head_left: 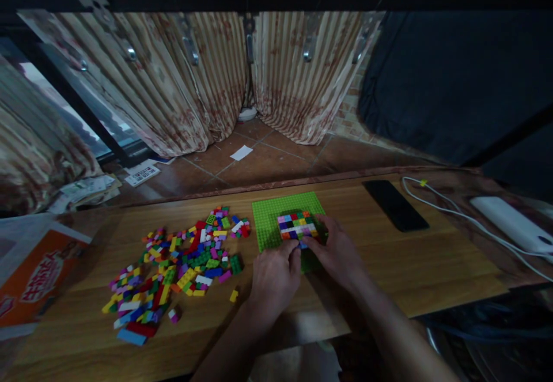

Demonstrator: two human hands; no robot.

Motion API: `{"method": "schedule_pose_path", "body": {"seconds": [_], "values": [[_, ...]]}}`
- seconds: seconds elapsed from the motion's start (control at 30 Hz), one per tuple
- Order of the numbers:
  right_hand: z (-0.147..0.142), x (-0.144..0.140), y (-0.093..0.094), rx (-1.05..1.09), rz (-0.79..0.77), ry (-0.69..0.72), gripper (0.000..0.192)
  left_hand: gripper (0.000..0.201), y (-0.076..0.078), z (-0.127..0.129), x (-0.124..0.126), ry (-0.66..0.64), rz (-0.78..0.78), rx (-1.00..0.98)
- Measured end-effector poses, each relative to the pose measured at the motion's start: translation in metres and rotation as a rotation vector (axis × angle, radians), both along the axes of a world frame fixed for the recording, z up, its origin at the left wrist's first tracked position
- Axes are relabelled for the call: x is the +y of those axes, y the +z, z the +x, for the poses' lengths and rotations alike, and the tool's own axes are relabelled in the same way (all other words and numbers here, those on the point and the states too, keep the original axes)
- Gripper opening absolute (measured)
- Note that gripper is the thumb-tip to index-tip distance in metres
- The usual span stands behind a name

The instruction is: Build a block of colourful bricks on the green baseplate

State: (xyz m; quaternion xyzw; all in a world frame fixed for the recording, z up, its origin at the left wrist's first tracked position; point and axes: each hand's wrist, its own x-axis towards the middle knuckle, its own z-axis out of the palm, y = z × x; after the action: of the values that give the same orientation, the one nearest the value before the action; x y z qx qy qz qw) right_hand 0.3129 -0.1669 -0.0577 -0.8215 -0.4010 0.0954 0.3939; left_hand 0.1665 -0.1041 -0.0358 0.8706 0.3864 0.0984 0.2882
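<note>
A low block of multicoloured toy bricks sits on a green studded baseplate. At the block's near edge, a small blue brick shows between my fingertips. My left hand is closed at the near left corner, its thumb and forefinger by that edge; what they pinch, if anything, is hidden. My right hand curves round the block's right side, with the thumb at the near edge and the fingers along the right edge. Part of the baseplate lies hidden under both hands.
A spread of loose bricks covers the table left of the baseplate, with a single yellow brick nearer me. To the right lie a black phone, a white cable and a white power bank. An orange package is at far left.
</note>
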Motion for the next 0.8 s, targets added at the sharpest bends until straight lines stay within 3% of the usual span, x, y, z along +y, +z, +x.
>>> {"method": "schedule_pose_path", "body": {"seconds": [0.4,0.6,0.8], "values": [[0.004,0.003,0.002,0.19,0.09,0.024,0.041,0.036,0.004,-0.005,-0.001,-0.067,0.054,0.01],[0.003,0.006,0.021,0.322,0.282,-0.17,0.043,0.033,0.014,-0.021,0.016,0.126,0.002,-0.241],[-0.025,0.011,0.027,0.243,0.448,-0.123,0.032,0.028,0.016,-0.048,0.052,0.339,0.005,-0.571]]}}
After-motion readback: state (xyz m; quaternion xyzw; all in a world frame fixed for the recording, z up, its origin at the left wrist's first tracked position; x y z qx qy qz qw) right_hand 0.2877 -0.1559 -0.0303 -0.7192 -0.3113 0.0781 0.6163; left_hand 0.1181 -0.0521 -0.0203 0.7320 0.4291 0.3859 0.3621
